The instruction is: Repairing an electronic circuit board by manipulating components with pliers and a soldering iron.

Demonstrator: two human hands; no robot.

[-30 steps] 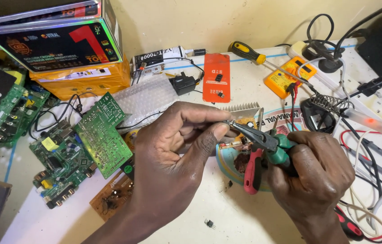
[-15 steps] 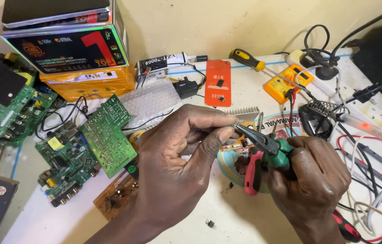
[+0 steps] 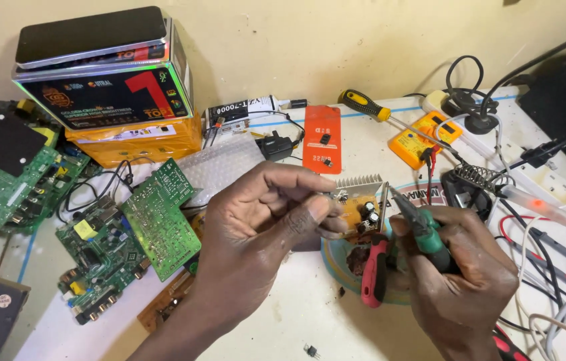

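The left hand (image 3: 256,224) pinches a small orange circuit board with black capacitors and a silver finned heatsink (image 3: 358,204) above the white surface (image 3: 296,314). The right hand (image 3: 460,281) clenches green-and-red-handled pliers (image 3: 411,230), tips near the board, gripping nothing yet; work looks unfinished.

Your left hand (image 3: 256,227) and right hand (image 3: 460,281) are both bare: no gloves, no rings, no watch or band at either wrist. Your left forearm comes into view uncovered from the bottom edge, with no sleeve or cuff showing along it. Only a short stretch of your right wrist shows, and it too is uncovered. Your fingers (image 3: 309,212) have short, plain nails, the thumbnail on the left hand showing most clearly, and the knuckles on both hands are creased and prominent.
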